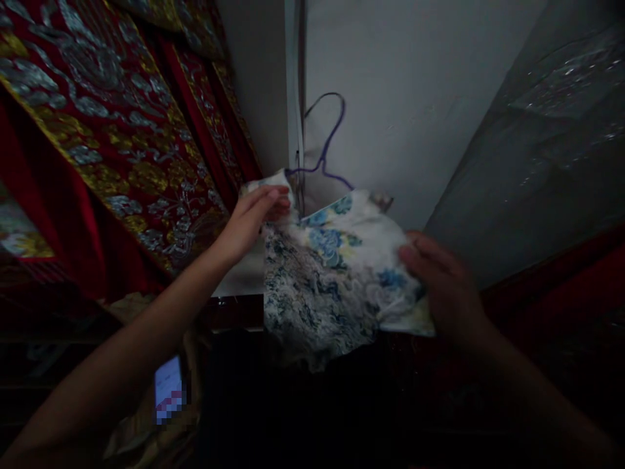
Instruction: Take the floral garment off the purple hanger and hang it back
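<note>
A short-sleeved floral blouse (336, 247), white with blue flowers and a darker crinkled lower part, is in front of me on a thin purple hanger (323, 156). My left hand (258, 212) is closed at its left shoulder, thumb and fingers near together on the white cloth. At the right sleeve, my right hand (442, 280) is blurred by motion, its fingers closed at the cloth's edge. The hanger's hook stands up beside a pale vertical strip; whether it hangs on anything I cannot tell.
Red cloth with gold and silver embroidery (112, 117) hangs at the left. Behind the blouse is a pale wall (415, 85), with shiny clear plastic (556, 130) at the right. A lit phone (167, 384) lies at the lower left. Everything below is dark.
</note>
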`<state>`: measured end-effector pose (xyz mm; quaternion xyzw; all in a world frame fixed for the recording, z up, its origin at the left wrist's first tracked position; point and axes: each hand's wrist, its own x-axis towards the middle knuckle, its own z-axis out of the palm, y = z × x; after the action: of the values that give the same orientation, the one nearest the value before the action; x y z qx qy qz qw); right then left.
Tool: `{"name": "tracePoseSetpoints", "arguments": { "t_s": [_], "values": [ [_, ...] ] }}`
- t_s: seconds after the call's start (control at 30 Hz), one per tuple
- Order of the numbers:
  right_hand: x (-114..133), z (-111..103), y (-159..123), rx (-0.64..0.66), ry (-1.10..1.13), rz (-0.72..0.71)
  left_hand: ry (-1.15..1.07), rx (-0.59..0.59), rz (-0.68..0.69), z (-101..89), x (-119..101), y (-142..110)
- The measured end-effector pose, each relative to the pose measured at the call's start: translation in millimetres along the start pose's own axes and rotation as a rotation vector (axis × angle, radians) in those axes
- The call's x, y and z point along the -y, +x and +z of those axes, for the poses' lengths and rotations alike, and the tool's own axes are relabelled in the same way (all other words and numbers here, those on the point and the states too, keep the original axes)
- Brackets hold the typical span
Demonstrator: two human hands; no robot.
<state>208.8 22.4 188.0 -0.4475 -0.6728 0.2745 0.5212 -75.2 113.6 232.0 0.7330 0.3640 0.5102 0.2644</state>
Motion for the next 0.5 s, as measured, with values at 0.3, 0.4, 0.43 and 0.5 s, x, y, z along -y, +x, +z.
{"name": "tracePoseSetpoints", "arguments": {
  "t_s": [0.3,0.4,0.43,0.5],
  "values": [
    [-24,54,0,0.705,-0.186,-0.352,-0.47,0.371,-0.782,-5.3,-19,-92],
    [-65,51,36,0.268,-0.312,-0.38,-0.243,0.405,-0.741,-29.7,-19,-102],
    [-76,50,44,0.203,-0.336,-0.374,-0.161,0.412,-0.692,-38.0,-21,-101],
    [-90,52,52,0.236,-0.286,-0.292,-0.024,0.405,-0.583,-52.5,-22,-94]
  ]
}}
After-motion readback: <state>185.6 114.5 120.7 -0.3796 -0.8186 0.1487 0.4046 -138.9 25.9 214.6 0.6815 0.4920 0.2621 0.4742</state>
